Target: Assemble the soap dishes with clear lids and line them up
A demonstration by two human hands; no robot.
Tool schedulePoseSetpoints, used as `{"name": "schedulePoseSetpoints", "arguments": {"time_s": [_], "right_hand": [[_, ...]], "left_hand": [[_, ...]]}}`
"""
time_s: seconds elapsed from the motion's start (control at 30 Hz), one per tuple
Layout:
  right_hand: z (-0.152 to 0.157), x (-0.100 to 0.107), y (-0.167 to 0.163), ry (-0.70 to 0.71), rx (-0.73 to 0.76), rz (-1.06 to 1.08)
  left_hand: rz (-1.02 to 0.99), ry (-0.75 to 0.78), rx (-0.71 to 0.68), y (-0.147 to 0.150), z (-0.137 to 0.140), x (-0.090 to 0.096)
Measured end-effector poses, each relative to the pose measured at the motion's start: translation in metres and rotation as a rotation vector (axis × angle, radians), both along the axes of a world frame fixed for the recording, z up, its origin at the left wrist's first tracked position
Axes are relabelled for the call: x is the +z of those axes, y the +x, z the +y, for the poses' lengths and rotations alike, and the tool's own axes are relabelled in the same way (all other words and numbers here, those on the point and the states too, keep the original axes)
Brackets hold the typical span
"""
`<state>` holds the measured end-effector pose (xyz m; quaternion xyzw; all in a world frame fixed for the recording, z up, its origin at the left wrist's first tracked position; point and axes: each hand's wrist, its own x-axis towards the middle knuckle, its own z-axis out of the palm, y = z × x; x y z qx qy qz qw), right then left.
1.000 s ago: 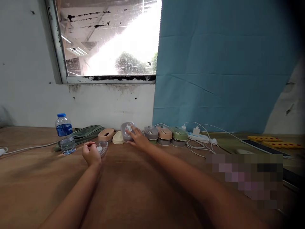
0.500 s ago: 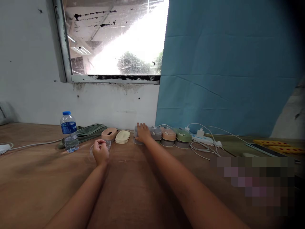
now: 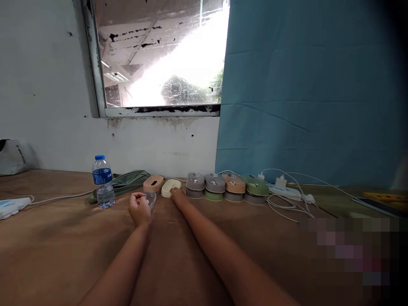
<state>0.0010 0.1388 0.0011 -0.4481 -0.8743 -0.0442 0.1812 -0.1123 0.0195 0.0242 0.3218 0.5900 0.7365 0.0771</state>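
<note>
My left hand [image 3: 139, 209] is closed, its fingers curled in toward the palm. A clear, rounded plastic piece [image 3: 151, 199] shows against its right side, and the hand hides part of that piece. My right hand [image 3: 178, 196] reaches forward to a small stack of cream oval lids [image 3: 171, 185]. Its fingers are bent down over the lids' near right edge; the fingertips are partly hidden. A peach oval box [image 3: 153, 183] with a dark slot in its top stands just left of the cream lids.
To the right, several two-tier oval boxes [image 3: 214, 183] line up along the wall. Behind my left hand are a water bottle [image 3: 103, 182] and a green cloth bag [image 3: 129, 182]. A power strip [image 3: 285, 192] with white cables lies at right.
My right hand has left the leftmost grey box and come down and left to the cream lids. My left hand remains closed by the clear plastic. The view has shifted slightly.
</note>
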Motion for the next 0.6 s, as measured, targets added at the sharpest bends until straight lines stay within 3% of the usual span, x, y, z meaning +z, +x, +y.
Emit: {"name": "schedulePoseSetpoints", "arguments": {"time_s": [0.2,0.37,0.5,0.6], "right_hand": [[-0.029,-0.001,0.03,0.07,0.249,0.13],[-0.083,-0.001,0.101,0.06,0.552,0.071],[-0.126,0.004,0.177,0.022,0.638,0.076],[-0.15,0.006,0.224,-0.065,0.548,0.079]], "left_hand": [[0.01,0.044,0.052,-0.007,0.003,-0.001],[0.034,0.049,0.093,-0.015,0.005,0.0],[0.092,0.007,0.099,-0.015,0.004,-0.002],[0.306,-0.084,0.103,-0.009,0.003,-0.006]]}}
